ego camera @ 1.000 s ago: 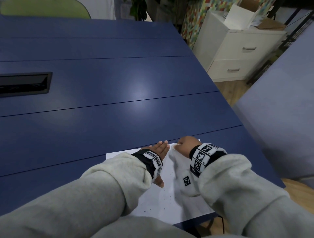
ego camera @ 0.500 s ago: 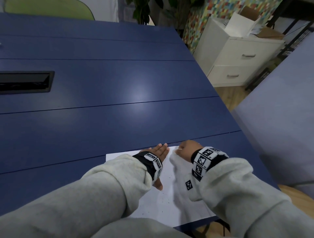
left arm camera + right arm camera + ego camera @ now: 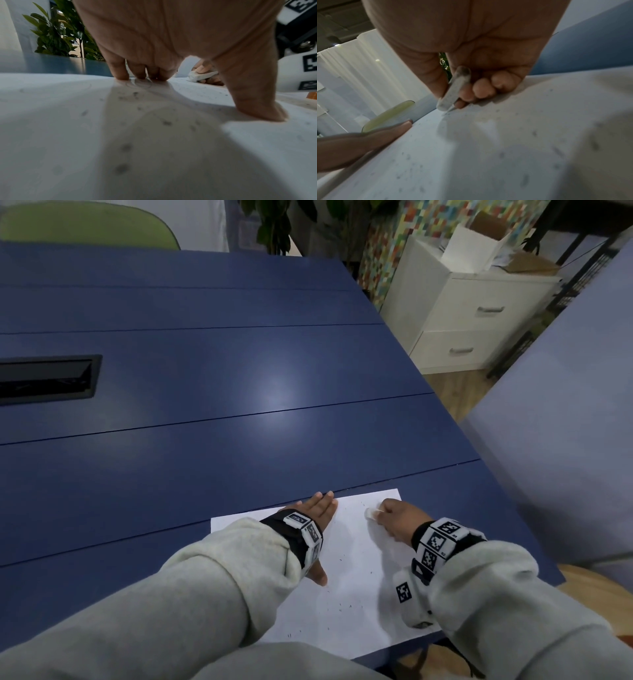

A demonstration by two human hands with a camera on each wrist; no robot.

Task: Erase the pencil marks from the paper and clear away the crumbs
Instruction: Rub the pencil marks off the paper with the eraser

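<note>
1. Paper (image 3: 349,559): white sheet lying flat at the near right corner of the blue table (image 3: 205,371), its near edge reaching the table edge at 6 o'clock.
2. L hand (image 3: 317,517): fingers straight, tips pressing down on the sheet near its far edge at 12 o'clock; thumb (image 3: 257,97) spread toward 5 o'clock and also touching the sheet. Holding nothing, pinning only.
3. Faint pencil circle (image 3: 139,84) showing on the sheet right at the L fingertips.
4. R hand (image 3: 397,518): sitting at 3 o'clock of the L hand, apart from it, fingers curled and clamping the eraser (image 3: 453,90) between thumb and forefinger.
5. Eraser: white, grey-smudged, tilted; lower end is touching the sheet near the far right corner.
6. Crumbs (image 3: 339,607): dark specks lying scattered over the sheet, mostly mid to near portion, 6 o'clock of both hands; more specks close to the eraser tip.
7. Surroundings: black cable tray (image 3: 48,378) at 10 o'clock on the table; white drawer unit (image 3: 472,320) at 2 o'clock beyond the table; green chair back (image 3: 89,227) at 11 o'clock.
</note>
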